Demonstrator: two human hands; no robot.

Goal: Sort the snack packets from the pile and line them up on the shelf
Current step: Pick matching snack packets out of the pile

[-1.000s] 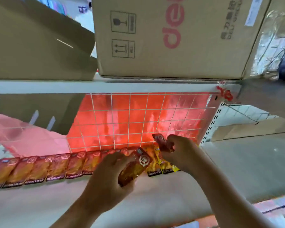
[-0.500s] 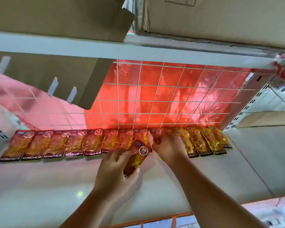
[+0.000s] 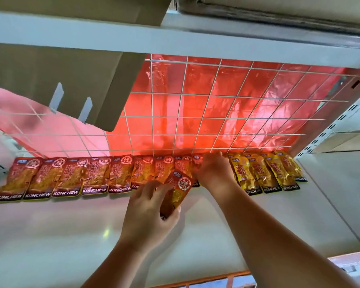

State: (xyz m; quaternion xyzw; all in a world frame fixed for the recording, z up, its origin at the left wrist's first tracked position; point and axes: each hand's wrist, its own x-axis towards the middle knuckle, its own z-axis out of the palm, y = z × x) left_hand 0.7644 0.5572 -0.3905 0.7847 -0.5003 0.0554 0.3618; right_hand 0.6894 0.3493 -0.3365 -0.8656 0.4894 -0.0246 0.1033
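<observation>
A row of red snack packets [image 3: 96, 176] lies along the back of the white shelf [image 3: 71, 229], against the wire grid. To their right lie several yellow packets [image 3: 266, 173]. My left hand [image 3: 152, 213] grips one red packet [image 3: 178, 191] tilted above the shelf, in front of the row. My right hand [image 3: 215, 171] rests at the gap between the red and yellow packets, its fingers on the last red packet [image 3: 196, 161] in the row; how it holds that packet is hidden.
A white wire grid [image 3: 195, 113] with red plastic film behind it backs the shelf. An upper shelf board [image 3: 175, 40] carries cardboard boxes, and a cardboard flap [image 3: 71, 80] hangs down at the left. A perforated upright [image 3: 324, 132] stands at the right.
The view has moved closer and lower toward the shelf. My right hand has set its red packet down into the row. My left hand keeps its packet just in front.
</observation>
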